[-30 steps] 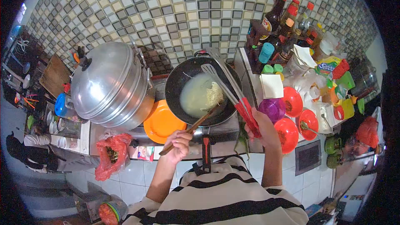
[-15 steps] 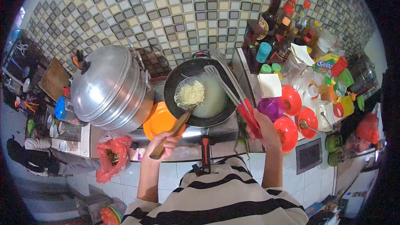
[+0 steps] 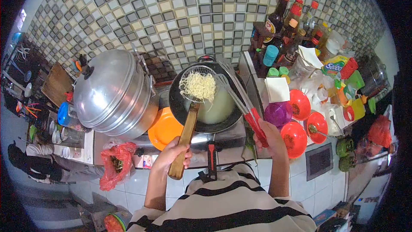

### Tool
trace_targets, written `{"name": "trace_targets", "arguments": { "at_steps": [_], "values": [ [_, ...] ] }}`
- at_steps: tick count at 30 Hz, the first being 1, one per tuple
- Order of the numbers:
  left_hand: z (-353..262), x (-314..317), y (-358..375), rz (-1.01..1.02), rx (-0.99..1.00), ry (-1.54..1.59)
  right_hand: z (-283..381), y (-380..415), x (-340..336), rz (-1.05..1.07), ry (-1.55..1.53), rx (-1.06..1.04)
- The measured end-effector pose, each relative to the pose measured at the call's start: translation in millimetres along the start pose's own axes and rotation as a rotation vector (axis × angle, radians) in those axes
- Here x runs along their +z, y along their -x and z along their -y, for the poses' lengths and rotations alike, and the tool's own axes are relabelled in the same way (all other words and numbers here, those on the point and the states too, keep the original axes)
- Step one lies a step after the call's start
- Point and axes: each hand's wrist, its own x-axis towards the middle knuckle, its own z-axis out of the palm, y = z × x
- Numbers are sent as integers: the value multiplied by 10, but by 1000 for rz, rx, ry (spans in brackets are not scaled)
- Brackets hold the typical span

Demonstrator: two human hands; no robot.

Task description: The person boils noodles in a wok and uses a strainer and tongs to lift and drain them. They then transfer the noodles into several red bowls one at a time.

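Note:
Noodles (image 3: 198,87) lie in a wire strainer (image 3: 206,69) held over the left part of a dark wok (image 3: 177,111) with cloudy liquid (image 3: 216,111). My left hand (image 3: 172,154) is wrapped round the strainer's wooden handle (image 3: 187,139). Red-handled metal tongs (image 3: 240,99) are in my right hand (image 3: 270,136), their tips over the wok's right side. An orange plate (image 3: 163,129) sits left of the wok, partly under its edge. Right of my right hand are red bowls (image 3: 295,139) with some seasoning in them.
A large metal steamer pot (image 3: 113,92) stands at the left. Bottles (image 3: 279,15), a purple bowl (image 3: 278,114) and packets crowd the right counter. A red plastic bag (image 3: 116,165) hangs at the counter's front edge. Another person (image 3: 47,163) is at the far left.
The strainer with the noodles has moved up and slightly right, its handle now more upright. My left hand has shifted right and down. The tongs have moved slightly.

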Motion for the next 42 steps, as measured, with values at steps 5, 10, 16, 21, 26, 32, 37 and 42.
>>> {"name": "trace_targets", "arguments": {
  "at_steps": [5, 10, 16, 21, 26, 32, 37, 42],
  "values": [
    [-88, 158, 51, -14, 66, -89, -14, 22, -25, -44, -7, -14],
    [-71, 207, 18, -36, 100, -114, -173, 18, -87, -132, 42, 17],
    [-135, 280, 55, -41, 125, -134, -185, 148, -3, -121, -31, 77],
    [-150, 320, 26, -81, 145, -149, -276, 218, -6, 35, -79, 171],
    [-137, 324, 17, -88, 148, -138, -496, 99, 57, 180, -215, 275],
    [-104, 325, 57, -102, 167, -120, -498, -106, 314, 163, -399, 279],
    [-71, 344, 98, -117, 188, -149, -526, -185, 387, 186, -520, 224],
    [79, 265, 27, -170, 197, -93, -509, -194, 393, 120, -510, 229]
  ]
}}
